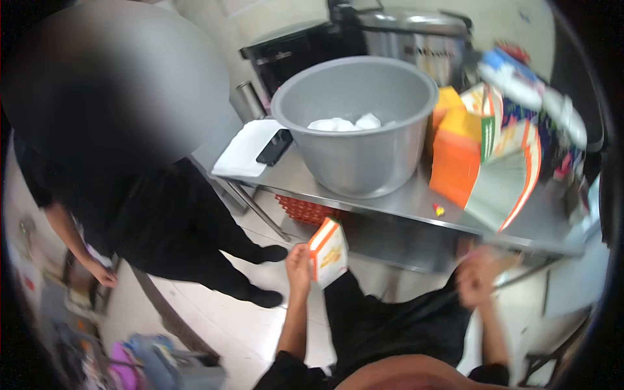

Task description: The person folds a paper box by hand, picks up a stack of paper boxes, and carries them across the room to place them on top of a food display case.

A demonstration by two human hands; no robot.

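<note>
My left hand [299, 265] is closed on the edge of a small orange-and-white food carton [330, 254] with a yellow food picture on its face. It holds the carton below the table's front edge, above my lap. My right hand [476, 278] is at the right, just below the table edge, smeared by motion; I cannot make out its fingers or anything in them. On the table beyond it lies a fanned stack of flat orange-and-white cartons [504, 188], with orange boxes [457, 156] against it.
A big grey pot [364, 162] with white bundles inside stands mid-table. Left of it a black phone [275, 147] lies on white paper [244, 153]. Behind are a black appliance [305, 55] and a steel cooker [416, 52]. A person in black [162, 221] stands at the left.
</note>
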